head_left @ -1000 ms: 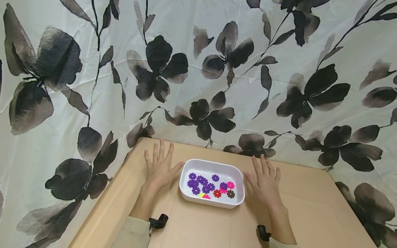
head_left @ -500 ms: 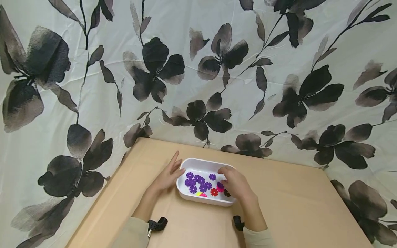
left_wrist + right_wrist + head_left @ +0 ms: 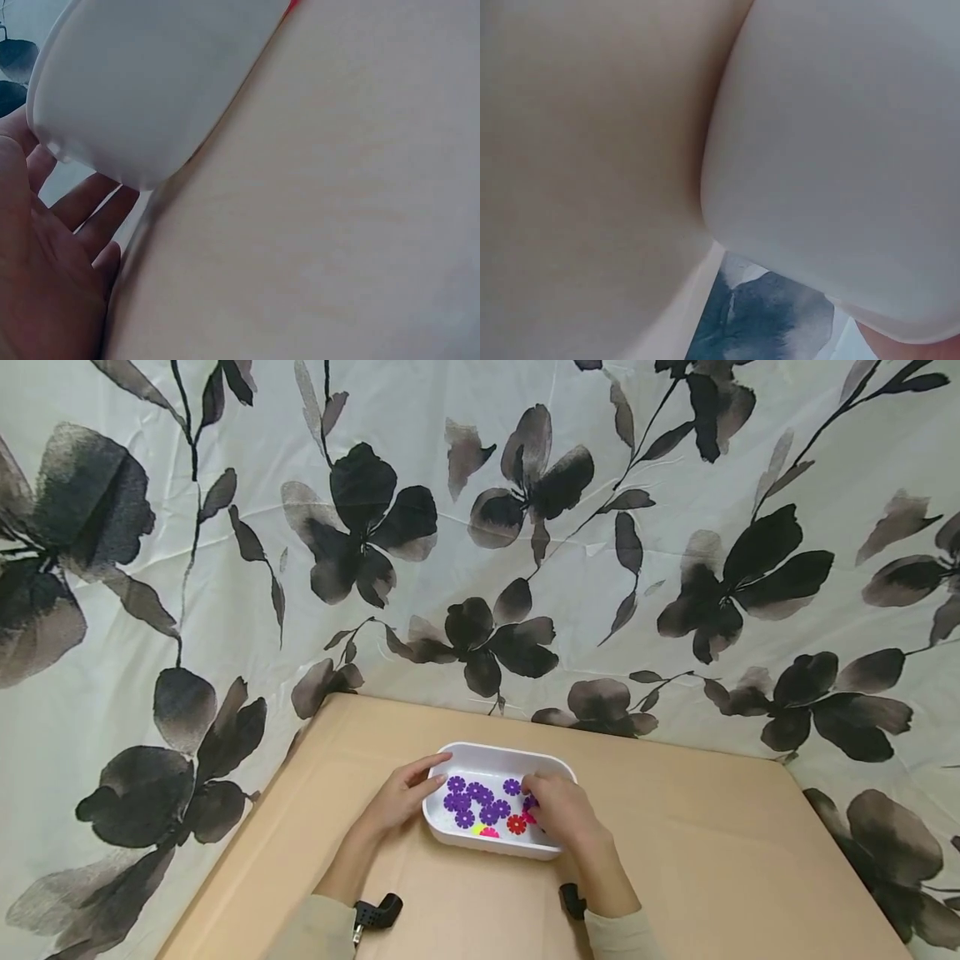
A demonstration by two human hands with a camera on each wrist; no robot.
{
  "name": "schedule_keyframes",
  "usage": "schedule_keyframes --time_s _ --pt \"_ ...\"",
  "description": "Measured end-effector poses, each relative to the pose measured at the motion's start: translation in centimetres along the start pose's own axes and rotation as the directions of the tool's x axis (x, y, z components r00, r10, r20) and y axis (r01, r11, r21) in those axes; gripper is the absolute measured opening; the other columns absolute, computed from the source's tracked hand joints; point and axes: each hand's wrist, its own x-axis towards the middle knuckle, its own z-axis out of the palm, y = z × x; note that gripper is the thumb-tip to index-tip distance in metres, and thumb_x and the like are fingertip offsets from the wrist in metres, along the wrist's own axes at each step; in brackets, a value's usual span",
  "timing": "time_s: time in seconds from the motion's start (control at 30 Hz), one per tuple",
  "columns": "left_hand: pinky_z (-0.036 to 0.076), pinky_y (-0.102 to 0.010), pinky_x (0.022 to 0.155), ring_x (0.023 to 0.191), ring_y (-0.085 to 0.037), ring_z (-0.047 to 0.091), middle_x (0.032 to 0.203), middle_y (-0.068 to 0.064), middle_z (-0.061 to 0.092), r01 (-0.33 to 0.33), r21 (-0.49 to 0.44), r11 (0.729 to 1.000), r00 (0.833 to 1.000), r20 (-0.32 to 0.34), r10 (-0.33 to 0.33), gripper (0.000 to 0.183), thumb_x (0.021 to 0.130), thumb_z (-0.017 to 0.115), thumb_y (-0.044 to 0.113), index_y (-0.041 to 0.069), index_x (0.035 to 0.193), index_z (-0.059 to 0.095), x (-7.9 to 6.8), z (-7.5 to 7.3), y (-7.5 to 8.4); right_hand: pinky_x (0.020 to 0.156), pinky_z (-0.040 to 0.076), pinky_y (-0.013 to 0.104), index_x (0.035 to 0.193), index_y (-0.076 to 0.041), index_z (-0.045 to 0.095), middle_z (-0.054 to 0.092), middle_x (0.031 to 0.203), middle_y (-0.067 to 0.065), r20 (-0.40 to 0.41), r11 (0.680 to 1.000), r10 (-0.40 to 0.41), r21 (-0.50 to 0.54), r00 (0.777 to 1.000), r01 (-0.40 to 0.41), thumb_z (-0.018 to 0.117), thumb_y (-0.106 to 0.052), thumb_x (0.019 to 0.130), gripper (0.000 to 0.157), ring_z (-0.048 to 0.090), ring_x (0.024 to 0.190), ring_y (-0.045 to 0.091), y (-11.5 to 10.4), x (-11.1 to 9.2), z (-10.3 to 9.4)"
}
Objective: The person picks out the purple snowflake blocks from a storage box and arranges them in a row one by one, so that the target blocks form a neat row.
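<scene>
A white rectangular tray sits on the tabletop, holding several purple flower-shaped discs. A red disc, pink discs and a sliver of yellow lie nearer its front and right. My left hand grips the tray's left end, thumb and forefinger over the rim, other fingers against the outer wall in the left wrist view. My right hand reaches over the right end, fingers bent down at a purple disc over pink ones. Its fingertips are partly hidden, so a hold is unclear.
The tan tabletop stretches to both sides of the tray. Behind it hangs a white cloth printed with dark flowers. Each wrist carries a black camera, the left one and the right one.
Both hands have come from flat on the table beside the tray. The left has closed on the tray's left end; the right has moved left and down into the tray, fingers bending among the discs.
</scene>
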Motion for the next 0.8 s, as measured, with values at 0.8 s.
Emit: schedule_keyframes --time_s 0.8 --pt "0.032 -0.056 0.125 0.151 -0.037 0.041 0.157 -0.012 0.053 0.009 0.024 1.000 1.000 -0.013 -0.009 0.041 0.104 0.064 0.021 0.012 0.144 0.062 -0.3 -0.4 0.5 0.068 0.058 0.022 0.102 -0.002 0.077 0.078 0.095 0.008 -0.005 0.841 0.233 0.504 0.973 -0.199 0.076 -0.002 0.091 0.011 0.070 0.085 0.019 9.4 -4.7 -5.7"
